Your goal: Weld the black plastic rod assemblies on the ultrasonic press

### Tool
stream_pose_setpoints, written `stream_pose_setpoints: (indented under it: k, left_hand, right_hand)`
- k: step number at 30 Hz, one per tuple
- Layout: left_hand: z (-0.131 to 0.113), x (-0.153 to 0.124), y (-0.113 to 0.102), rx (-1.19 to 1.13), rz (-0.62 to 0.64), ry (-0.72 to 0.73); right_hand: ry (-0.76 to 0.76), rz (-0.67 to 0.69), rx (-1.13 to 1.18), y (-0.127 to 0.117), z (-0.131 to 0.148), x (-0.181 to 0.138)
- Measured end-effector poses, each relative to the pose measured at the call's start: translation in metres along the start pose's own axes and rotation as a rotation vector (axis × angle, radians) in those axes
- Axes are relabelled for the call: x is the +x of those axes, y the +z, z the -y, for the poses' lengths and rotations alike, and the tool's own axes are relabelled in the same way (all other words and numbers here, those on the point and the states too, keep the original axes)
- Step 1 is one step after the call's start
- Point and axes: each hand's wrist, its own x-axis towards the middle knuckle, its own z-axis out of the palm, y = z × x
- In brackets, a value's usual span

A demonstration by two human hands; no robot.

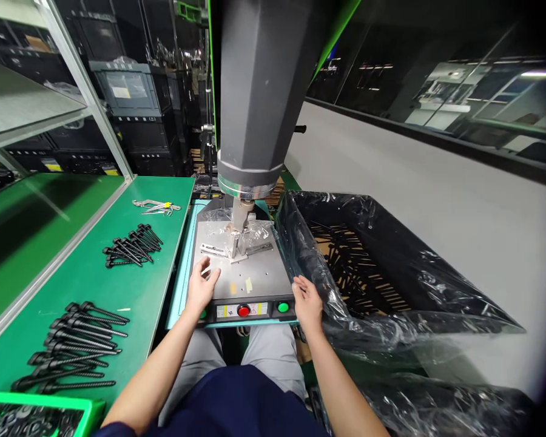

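Note:
My left hand point(202, 285) hovers over the front left of a metal work plate point(264, 276), thumb and fingers apart with nothing between them. My right hand point(307, 300) is at the plate's front right corner, beside the green button point(283, 308). Its fingers are loosely bent and no object shows in them. A press head point(241, 215) comes down onto a small fixture point(238, 257) in the middle of the plate, with clear plastic film around it. A red button point(243, 311) sits on the front panel; a second green button is mostly covered by my left wrist.
Black threaded rods with knob-like heads point(79, 334) lie on the green table point(131, 291) at left, with another pile point(131, 246) and tools point(157, 207) behind. A green bin point(88, 413) holds black parts. At right, a film-lined box point(295, 243) contains many rods.

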Motion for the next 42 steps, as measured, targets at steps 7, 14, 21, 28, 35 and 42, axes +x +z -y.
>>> stream_pose_setpoints:
  k: [7,14,21,28,35,42]
  left_hand:
    - [-0.015,0.042,0.039,-0.387,0.052,-0.358]
    - [-0.036,0.04,0.045,-0.517,0.122,-0.382]
    - [-0.059,0.041,0.043,-0.619,0.214,-0.353]
    - [-0.068,0.05,0.042,-0.611,0.183,-0.325]
    - [-0.067,0.052,0.039,-0.598,0.148,-0.299]
    - [-0.042,0.039,0.031,-0.44,0.11,-0.363]
  right_hand:
    - [0.145,0.348,0.195,0.062,0.034,0.027]
    - [0.093,0.514,0.091,0.12,0.045,0.048]
    - [-0.349,0.398,-0.16,0.153,0.079,0.076]
    - [-0.406,0.511,-0.207,0.173,0.125,0.118]
    - [-0.345,0.374,-0.039,0.155,0.135,0.108]
    - [-0.023,0.598,0.215,0.099,0.106,0.02]
